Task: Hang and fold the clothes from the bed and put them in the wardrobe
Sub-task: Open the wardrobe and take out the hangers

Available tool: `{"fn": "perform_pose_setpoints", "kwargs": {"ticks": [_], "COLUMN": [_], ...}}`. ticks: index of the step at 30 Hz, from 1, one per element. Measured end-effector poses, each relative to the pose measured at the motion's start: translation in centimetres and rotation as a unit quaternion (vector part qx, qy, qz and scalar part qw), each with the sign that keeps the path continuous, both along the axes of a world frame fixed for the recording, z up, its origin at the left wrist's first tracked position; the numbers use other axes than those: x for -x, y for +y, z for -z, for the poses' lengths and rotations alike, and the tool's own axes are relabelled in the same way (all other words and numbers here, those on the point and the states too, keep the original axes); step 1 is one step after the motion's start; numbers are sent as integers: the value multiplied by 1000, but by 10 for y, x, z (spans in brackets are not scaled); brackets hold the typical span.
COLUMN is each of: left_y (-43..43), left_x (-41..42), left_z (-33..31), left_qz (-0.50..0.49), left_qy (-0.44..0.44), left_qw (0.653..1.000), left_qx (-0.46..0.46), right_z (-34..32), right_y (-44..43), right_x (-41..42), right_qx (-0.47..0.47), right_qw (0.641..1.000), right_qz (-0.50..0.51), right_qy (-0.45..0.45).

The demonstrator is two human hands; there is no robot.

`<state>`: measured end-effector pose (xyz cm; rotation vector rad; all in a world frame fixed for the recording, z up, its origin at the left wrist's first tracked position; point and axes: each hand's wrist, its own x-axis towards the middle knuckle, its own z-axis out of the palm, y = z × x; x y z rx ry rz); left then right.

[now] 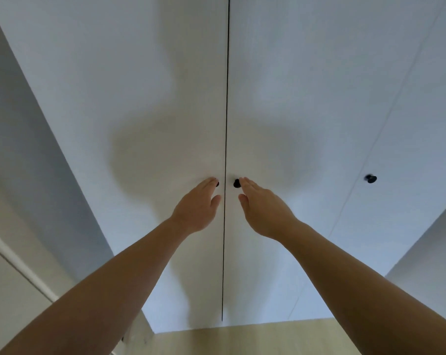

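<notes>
A white wardrobe (140,98) fills the view, its two middle doors shut with a thin dark gap between them. Each door has a small black knob beside the gap. My left hand (197,204) reaches to the left knob (217,183), its straight fingers covering most of it. My right hand (261,208) reaches to the right knob (236,183), fingertips touching its side. Neither hand holds anything. No clothes or bed are in view.
A third wardrobe door (408,124) on the right carries another black knob (370,178). A light wooden floor (255,339) shows at the bottom. A pale wall with a white skirting strip (17,265) runs along the left.
</notes>
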<state>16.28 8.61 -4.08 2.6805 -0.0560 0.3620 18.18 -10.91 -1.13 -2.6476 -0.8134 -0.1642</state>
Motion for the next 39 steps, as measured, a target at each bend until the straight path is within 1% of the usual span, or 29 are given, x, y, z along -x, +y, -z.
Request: {"fn": "perform_pose_setpoints", "kwargs": {"ticks": [4, 7, 13, 15, 17, 19, 21, 27, 31, 34, 37, 39], "left_y": [-1, 0, -2, -5, -6, -8, -11, -12, -11, -11, -10, -3], "left_x": [-13, -23, -16, -9, 2, 21, 47, 116, 155, 176, 201, 223], "left_z": [4, -1, -3, -5, -9, -9, -7, -7, -14, -24, -32, -32], "left_qz": [-3, 0, -20, -23, -21, -23, -29, -61, -86, -118, -162, -185], "left_qy": [-26, -24, -13, -22, -33, -39, -48, -71, -79, -118, -164, -183], "left_qw": [999, 999, 997, 996, 995, 993, 990, 980, 973, 957, 921, 901], "left_qx": [35, 28, 75, 85, 96, 111, 129, 176, 197, 239, 316, 346], "right_z": [4, 5, 4, 3, -1, -6, -11, -11, -7, -8, -9, -9], "right_y": [5, 6, 3, 4, 7, 12, 18, 34, 34, 38, 45, 55], "right_x": [-7, -7, 0, 4, 7, 12, 20, 56, 80, 95, 114, 129], "right_qx": [4, 9, -2, -25, -76, -159, -213, -264, -259, -263, -277, -275], "right_qw": [1000, 999, 998, 996, 989, 968, 949, 924, 923, 913, 894, 883], "right_qz": [3, 1, -3, 0, 10, 18, 16, -27, -58, -87, -123, -150], "right_qy": [21, 32, 63, 82, 128, 192, 232, 275, 278, 298, 328, 350]}}
